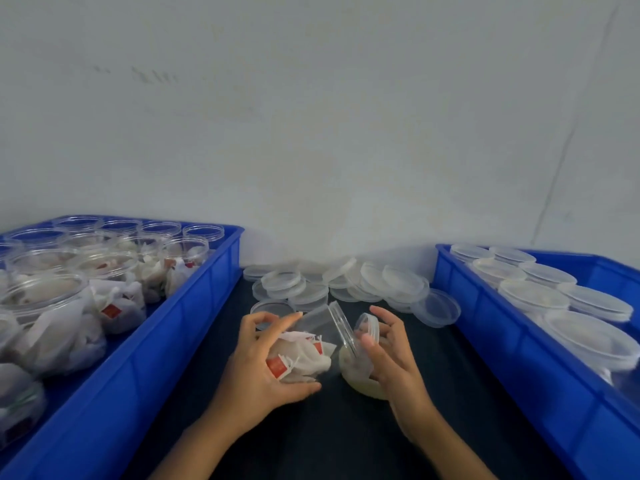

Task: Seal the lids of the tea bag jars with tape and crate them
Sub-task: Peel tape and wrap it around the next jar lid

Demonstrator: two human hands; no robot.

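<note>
We see the left grip point(263, 368) holding a clear tea bag jar point(308, 344) tilted on its side over the dark table point(346, 438), while the right grip point(388, 355) holds a lid point(366, 329) at its mouth, between two blue crates point(166, 341).

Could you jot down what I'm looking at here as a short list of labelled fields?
Left hand: grips a clear jar of tea bags, tilted on its side
Right hand: holds a clear lid by the jar's mouth
Lid: not yet on
Left crate: open jars of tea bags
Right crate: lidded jars
Between crates: loose lids on a dark table
Tape: a pale roll, partly hidden, under the right hand
</note>
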